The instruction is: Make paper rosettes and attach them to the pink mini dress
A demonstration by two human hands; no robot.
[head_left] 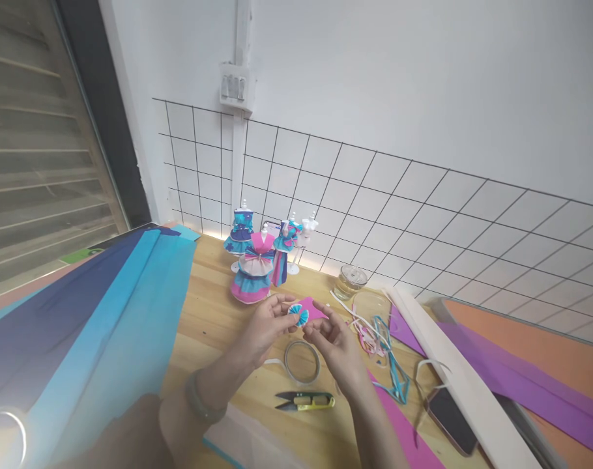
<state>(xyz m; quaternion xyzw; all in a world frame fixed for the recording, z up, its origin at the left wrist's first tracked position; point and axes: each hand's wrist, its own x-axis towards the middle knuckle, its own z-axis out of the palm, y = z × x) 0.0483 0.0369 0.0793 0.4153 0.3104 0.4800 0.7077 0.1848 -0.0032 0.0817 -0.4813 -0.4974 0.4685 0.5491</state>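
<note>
Over the middle of the table I hold a small pleated blue-and-white bow [300,316] against a pink piece [312,307] that looks like paper or crepe. My left hand [272,326] pinches the bow between thumb and fingers, at the left edge of the pink piece. On the other side, my right hand [332,335] grips the pink piece by its right part. Just below my hands lie a roll of tape [301,380] with a loose white end and yellow-handled thread snips [305,400].
Behind my hands stand several miniature dress forms; one wears a pink and blue ruffled dress [255,270]. A glass jar [350,281], tangled strips [397,384], a phone [451,420] and a long white strip [462,384] lie right. Blue sheets [144,312] cover the left.
</note>
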